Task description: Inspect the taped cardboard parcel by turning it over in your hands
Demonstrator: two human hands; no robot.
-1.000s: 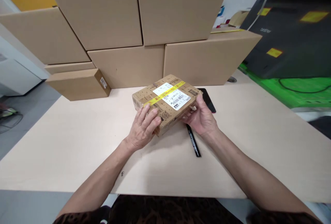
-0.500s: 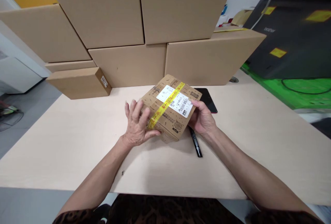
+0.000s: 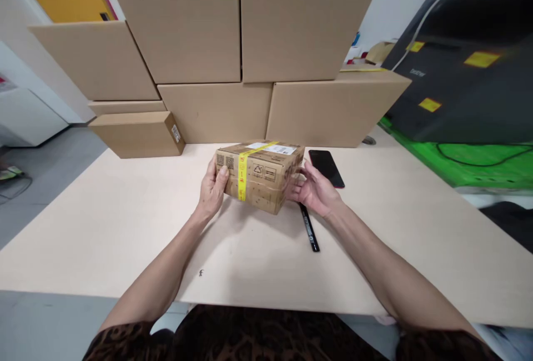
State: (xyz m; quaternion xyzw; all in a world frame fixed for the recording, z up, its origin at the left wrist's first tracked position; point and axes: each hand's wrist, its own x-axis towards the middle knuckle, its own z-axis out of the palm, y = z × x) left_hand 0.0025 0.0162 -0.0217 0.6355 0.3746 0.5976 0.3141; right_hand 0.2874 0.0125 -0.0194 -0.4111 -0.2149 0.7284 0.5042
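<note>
A small cardboard box (image 3: 266,183) with yellow tape and a white label on top is held a little above the table. My left hand (image 3: 212,189) grips its left end, thumb on the near face and fingers behind. At the right end, my right hand (image 3: 314,189) has its fingers apart, with the fingertips against or just beside the box; contact is hard to make out. Below the right hand, a black pen-like cutter or marker (image 3: 310,230) lies on the table. A black phone (image 3: 327,168) lies flat behind that hand.
Large cardboard boxes (image 3: 216,111) are stacked along the back of the pale table (image 3: 125,227). A flat brown carton (image 3: 137,134) stands at the back left. To the right is a dark covered machine (image 3: 441,83) above a green surface (image 3: 478,164).
The box has been tipped so its taped near side now faces me. My left hand has gone from open fingers on it to a grip. The right hand's fingers have loosened. The view has shifted.
</note>
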